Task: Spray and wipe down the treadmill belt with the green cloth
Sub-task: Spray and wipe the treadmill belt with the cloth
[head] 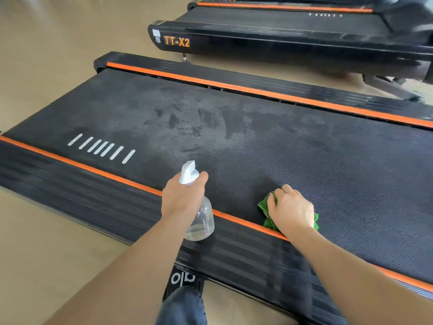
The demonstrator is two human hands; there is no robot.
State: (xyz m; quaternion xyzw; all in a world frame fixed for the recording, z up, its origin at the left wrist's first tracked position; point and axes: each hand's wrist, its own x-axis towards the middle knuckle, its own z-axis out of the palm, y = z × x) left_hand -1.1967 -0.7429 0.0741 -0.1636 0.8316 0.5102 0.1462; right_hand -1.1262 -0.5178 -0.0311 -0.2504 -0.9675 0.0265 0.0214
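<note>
Treadmill belt [293,146], one green cloth [266,205], one spray bottle [199,221]

Bright, even daylight fills the scene with only faint, soft shadows. The wide lens bends straight lines toward the edges. The far treadmill [293,38] looks soft and smeared; the near belt [304,148] shows crisp weave.
</note>
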